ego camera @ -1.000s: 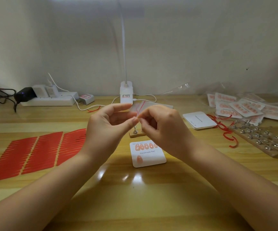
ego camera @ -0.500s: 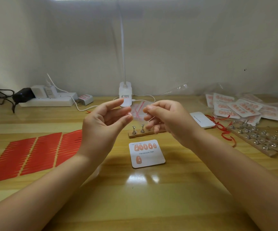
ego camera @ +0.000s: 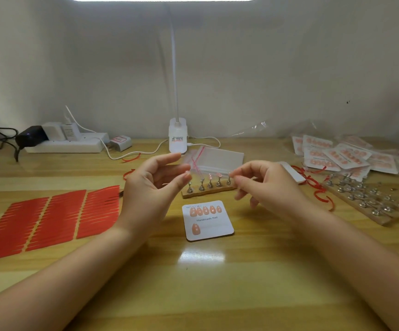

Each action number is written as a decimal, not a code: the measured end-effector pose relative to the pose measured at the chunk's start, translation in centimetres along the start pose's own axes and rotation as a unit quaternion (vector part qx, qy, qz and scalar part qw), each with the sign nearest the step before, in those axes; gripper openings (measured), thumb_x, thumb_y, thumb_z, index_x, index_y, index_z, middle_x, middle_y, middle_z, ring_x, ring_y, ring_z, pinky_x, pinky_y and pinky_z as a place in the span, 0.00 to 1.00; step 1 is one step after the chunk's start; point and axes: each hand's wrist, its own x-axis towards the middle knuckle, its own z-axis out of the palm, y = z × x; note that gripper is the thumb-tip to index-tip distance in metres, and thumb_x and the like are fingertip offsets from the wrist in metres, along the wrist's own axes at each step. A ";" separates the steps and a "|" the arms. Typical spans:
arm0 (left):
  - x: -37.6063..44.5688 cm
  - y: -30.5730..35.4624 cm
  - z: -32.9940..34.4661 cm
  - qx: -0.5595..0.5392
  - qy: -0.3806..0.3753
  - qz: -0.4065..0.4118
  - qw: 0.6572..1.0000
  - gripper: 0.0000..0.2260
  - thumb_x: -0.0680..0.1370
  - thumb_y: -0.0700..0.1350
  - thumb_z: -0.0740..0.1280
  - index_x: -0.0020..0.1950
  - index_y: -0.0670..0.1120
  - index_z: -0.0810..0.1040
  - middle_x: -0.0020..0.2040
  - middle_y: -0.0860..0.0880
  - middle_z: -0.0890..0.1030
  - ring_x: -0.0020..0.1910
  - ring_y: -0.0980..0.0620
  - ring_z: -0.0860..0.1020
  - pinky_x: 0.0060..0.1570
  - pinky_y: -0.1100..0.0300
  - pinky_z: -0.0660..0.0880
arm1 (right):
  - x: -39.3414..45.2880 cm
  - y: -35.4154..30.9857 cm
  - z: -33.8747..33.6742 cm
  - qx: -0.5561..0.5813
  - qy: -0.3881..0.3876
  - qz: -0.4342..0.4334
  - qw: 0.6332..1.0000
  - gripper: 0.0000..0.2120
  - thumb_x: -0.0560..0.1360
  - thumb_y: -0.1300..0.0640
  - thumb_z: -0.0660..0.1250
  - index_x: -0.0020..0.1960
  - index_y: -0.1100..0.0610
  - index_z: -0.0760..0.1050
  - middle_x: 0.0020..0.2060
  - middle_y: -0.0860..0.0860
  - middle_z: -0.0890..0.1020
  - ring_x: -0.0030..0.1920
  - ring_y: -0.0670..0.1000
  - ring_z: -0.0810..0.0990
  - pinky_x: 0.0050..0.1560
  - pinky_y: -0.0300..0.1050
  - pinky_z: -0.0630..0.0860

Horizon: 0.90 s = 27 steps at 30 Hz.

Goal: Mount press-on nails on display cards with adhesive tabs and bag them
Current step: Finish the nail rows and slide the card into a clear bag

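Step in hand, my read: prepping an adhesive tab for the next nail. Display card (ego camera: 207,220) lies flat at frame centre on the bench (ego camera: 217,283), with five nails along its top row and one at lower left, so the bottom row is mostly unfilled.

Left hand (ego camera: 154,187) is raised just left of centre, thumb and forefinger tips nearly touching. Something tiny may be pinched there, probably a clear tab, but I can't tell. Right hand (ego camera: 265,185) is raised just right of centre, fingers loosely curled, thumb and forefinger close together. Can't tell if it holds anything either.

Small nail stand (ego camera: 209,187) sits between and behind the hands, just above the card, with nails still on its pegs. Red tab sheets (ego camera: 50,223) lie at left. Empty zip bags (ego camera: 217,158) lie behind the stand. Bagged finished cards (ego camera: 337,156) are piled at upper right, and the long peg rack (ego camera: 366,201) sits below them.

Next move likely needs a tab laid on a bottom-row slot, then a nail lifted off the stand and pressed on.

Room: bare bench below the card, free approach from the lower frame. It's tight above, as stand pegs stick up close to the fingertips. Lamp base (ego camera: 177,137) is well behind.
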 end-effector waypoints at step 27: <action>-0.6 -1.4 0.3 0.124 -0.024 -0.005 0.992 0.15 0.74 0.40 0.73 0.54 0.57 0.76 0.48 0.56 0.84 0.48 0.59 0.82 0.47 0.66 0.79 | -0.7 1.5 2.1 -0.409 -0.158 -0.064 0.896 0.48 0.58 0.19 0.60 0.71 0.46 0.67 0.62 0.43 0.67 0.64 0.45 0.60 0.62 0.44 0.62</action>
